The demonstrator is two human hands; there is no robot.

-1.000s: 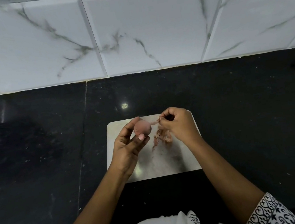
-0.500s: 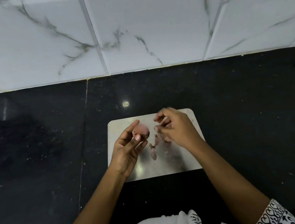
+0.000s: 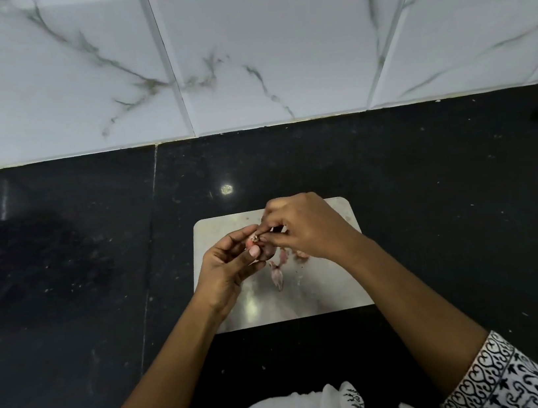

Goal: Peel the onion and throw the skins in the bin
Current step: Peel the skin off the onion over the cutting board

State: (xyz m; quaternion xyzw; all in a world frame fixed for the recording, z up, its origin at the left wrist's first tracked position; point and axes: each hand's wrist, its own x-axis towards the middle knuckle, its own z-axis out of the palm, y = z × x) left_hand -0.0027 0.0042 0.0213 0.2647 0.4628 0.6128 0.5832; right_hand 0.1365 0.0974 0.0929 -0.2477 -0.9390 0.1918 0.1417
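Glossy white marble-veined tiles (image 3: 273,47) behind; polished black stone bench (image 3: 432,198) below, speckled. Near the front edge, at mid-bench, a flat rounded-corner board (image 3: 329,295), dull and smeared. Small round pinkish onion (image 3: 265,252), smooth, cupped in the left hand (image 3: 227,272), thumb pressed across its face. Right hand (image 3: 305,229) curled, fingertips pinched at the onion's top. Thin papery pink skins (image 3: 277,273) lying on the board, just under both hands.

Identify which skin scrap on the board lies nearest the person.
The long pale-pink skin pointing toward the board's near edge. The other scraps sit farther back, partly under the right hand.
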